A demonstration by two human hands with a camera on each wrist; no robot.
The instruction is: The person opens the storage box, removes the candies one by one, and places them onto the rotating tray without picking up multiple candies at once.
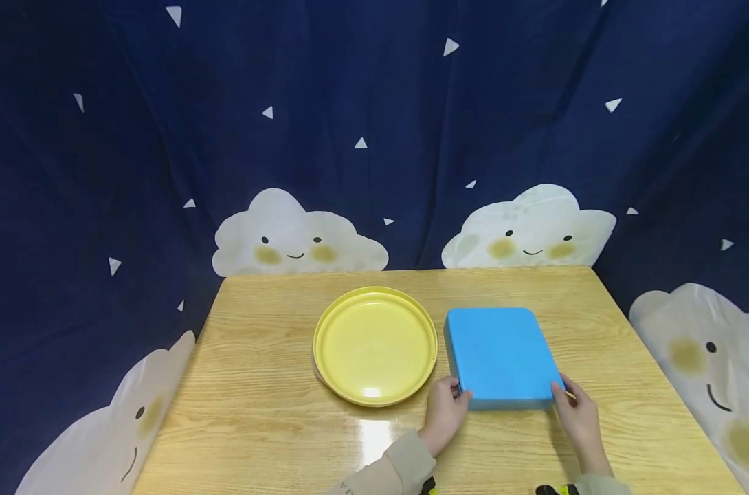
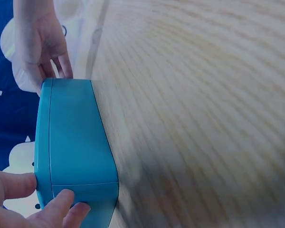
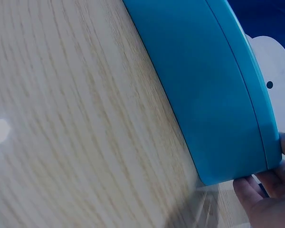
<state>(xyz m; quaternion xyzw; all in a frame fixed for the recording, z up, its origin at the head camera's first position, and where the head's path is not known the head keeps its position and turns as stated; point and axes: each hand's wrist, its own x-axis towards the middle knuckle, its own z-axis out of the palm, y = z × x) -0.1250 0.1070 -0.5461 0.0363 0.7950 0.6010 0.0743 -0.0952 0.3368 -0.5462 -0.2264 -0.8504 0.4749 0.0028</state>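
Note:
A square blue box [image 1: 504, 354] with a flat top lies on the table; a thin seam below its upper edge shows in both wrist views. At its near left corner, my left hand [image 1: 444, 414] grips it, the thumb on the upper edge and fingers [image 2: 61, 202] against the side. My right hand [image 1: 580, 421] holds the near right corner likewise, thumb at the lid edge and fingers [image 3: 249, 192] on the side wall. What the box contains is hidden.
Left of the box is a round yellow tray [image 1: 374, 347] with a raised rim. Both rest on a wood-grain table [image 1: 257, 426]. Dark blue curtains [image 1: 325, 103] with white clouds stand behind the table and along both sides.

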